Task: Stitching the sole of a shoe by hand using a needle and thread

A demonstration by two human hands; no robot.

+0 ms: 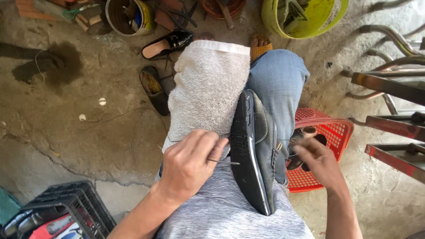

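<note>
Left hand (188,166) pinches awl (222,161), tip at sole edge of shoe (253,152). Right hand (319,163), blurred, fingers closed, grip content unclear. Shoe wedged on edge between knees for steadiness. Towel (206,88) pads left thigh. Red basket (330,132) just beside right knee.

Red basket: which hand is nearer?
Right. The right hand is over the red basket; the left hand is across the shoe, holding an awl.

Left hand (188,166) pinching needle (223,161) against dark shoe's (253,155) sole — right hand (319,163) beside red basket (338,132)
</note>
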